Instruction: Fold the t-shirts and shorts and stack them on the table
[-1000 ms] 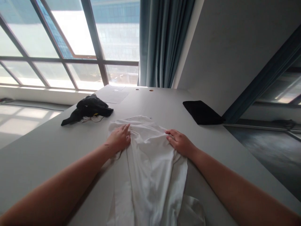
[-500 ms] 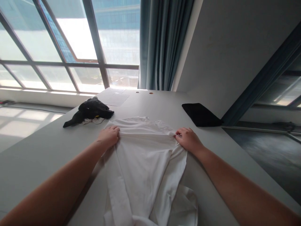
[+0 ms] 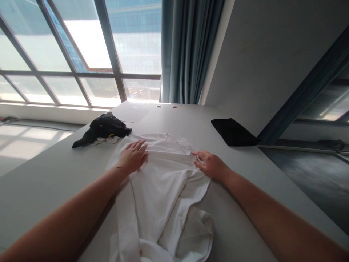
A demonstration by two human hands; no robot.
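Lying between the hands (image 3: 133,156), white cloth (image 3: 154,200) touches both.

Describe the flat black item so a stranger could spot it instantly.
Find the white table reaching toward the bright window. Near its right edge, beyond the right hand, lies the black item: flat and straight-edged, unlike the crumpled black cloth opposite.

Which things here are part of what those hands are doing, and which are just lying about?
In use:
white cloth, touched by the left hand and right hand
table, beneath it

Apparently just lying about:
crumpled black cloth
flat black item
pale sheet
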